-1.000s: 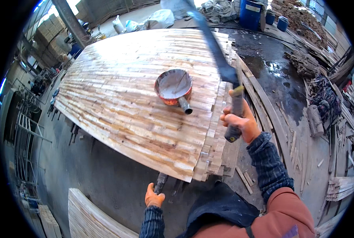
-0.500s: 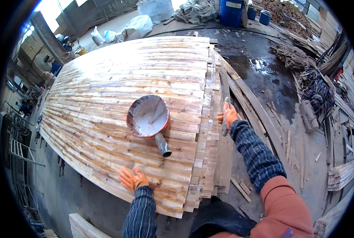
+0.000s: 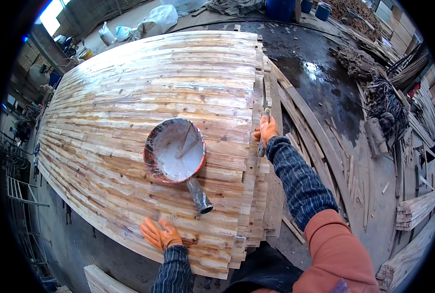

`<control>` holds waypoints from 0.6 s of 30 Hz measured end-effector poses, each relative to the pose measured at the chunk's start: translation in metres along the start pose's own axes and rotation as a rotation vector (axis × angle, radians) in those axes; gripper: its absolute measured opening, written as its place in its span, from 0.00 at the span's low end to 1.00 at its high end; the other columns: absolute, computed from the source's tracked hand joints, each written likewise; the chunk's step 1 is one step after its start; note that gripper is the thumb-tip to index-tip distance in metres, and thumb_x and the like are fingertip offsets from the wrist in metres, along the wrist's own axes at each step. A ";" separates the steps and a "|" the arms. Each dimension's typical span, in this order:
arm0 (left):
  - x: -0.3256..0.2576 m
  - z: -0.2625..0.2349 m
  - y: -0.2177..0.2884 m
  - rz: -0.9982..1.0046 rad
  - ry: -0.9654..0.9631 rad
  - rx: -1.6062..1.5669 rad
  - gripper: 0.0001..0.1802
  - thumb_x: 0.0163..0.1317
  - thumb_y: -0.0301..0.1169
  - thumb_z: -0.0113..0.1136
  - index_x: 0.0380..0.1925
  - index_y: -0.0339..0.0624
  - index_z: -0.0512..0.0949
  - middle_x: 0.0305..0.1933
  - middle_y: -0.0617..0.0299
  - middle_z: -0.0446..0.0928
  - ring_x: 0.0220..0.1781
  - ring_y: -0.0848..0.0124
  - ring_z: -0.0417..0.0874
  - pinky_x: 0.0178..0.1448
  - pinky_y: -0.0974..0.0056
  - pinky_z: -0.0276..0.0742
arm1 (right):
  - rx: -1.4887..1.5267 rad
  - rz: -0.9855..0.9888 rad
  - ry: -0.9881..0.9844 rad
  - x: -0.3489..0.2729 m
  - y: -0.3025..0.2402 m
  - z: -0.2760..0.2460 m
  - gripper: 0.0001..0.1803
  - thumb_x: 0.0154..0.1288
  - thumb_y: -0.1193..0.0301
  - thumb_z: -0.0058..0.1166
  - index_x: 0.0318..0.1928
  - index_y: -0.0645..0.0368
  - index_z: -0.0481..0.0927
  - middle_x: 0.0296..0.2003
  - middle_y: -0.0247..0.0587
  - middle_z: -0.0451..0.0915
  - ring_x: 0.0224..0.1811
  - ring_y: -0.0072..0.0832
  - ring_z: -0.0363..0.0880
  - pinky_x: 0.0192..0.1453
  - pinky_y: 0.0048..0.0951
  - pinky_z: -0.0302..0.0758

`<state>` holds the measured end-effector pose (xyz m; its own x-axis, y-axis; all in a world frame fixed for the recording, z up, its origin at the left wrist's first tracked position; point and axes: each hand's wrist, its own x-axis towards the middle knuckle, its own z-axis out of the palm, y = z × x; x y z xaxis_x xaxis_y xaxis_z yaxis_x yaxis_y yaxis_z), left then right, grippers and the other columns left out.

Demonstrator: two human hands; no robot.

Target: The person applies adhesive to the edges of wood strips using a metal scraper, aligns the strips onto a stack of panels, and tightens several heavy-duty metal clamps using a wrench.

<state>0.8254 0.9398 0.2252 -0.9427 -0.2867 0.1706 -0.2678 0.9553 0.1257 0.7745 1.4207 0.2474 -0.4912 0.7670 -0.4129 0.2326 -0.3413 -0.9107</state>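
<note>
A wide stack of wooden strips point(image 3: 115, 117) laid edge to edge spreads out in front of me. My left hand point(image 3: 162, 234), in an orange glove, lies on its near edge with fingers spread. On the strips stands a red pan point(image 3: 148, 161) with a grey tubular handle pointing toward me. White liquid point(image 3: 177, 158) fills its bottom, and a thin stick leans inside. My right hand point(image 3: 267, 130), also gloved in orange, is closed around a slim grey stick-like tool point(image 3: 262, 149) at the stack's right edge. The tool's exact kind cannot be made out.
Long loose planks point(image 3: 309, 128) lie along the stack's right side. Farther right are tangled dark cords point(image 3: 384, 101) and a bundle of strips point(image 3: 419, 211). A wet patch point(image 3: 307, 73) covers the floor beyond. Blue barrels point(image 3: 280, 10) and white sacks point(image 3: 160, 20) stand at the back.
My right hand has moved left with the tool, from beside the stack to its right edge. My left hand stays on the strips. The whole view has shifted slightly.
</note>
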 end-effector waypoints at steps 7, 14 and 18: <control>-0.003 0.012 0.000 0.016 0.011 0.025 0.34 0.71 0.54 0.41 0.71 0.48 0.60 0.76 0.47 0.54 0.78 0.54 0.50 0.78 0.48 0.44 | -0.040 0.026 0.018 0.009 0.007 -0.001 0.18 0.77 0.57 0.39 0.59 0.52 0.64 0.29 0.43 0.75 0.19 0.30 0.77 0.22 0.36 0.75; 0.009 0.009 0.003 -0.030 -0.009 0.066 0.34 0.72 0.54 0.39 0.72 0.49 0.59 0.77 0.50 0.53 0.79 0.55 0.49 0.79 0.50 0.44 | 0.174 -0.022 -0.018 -0.049 0.048 -0.009 0.23 0.77 0.56 0.36 0.64 0.55 0.61 0.24 0.43 0.75 0.14 0.29 0.72 0.19 0.35 0.73; 0.003 0.009 0.001 0.001 -0.005 0.079 0.35 0.72 0.55 0.40 0.72 0.50 0.59 0.77 0.50 0.53 0.79 0.55 0.49 0.79 0.50 0.44 | -0.070 -0.142 0.046 -0.028 0.052 -0.022 0.21 0.77 0.57 0.37 0.63 0.53 0.62 0.22 0.39 0.73 0.13 0.28 0.72 0.17 0.36 0.73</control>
<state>0.8203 0.9401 0.2167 -0.9440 -0.2851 0.1658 -0.2810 0.9585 0.0484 0.8185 1.3930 0.2121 -0.4849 0.8293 -0.2779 0.2223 -0.1905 -0.9562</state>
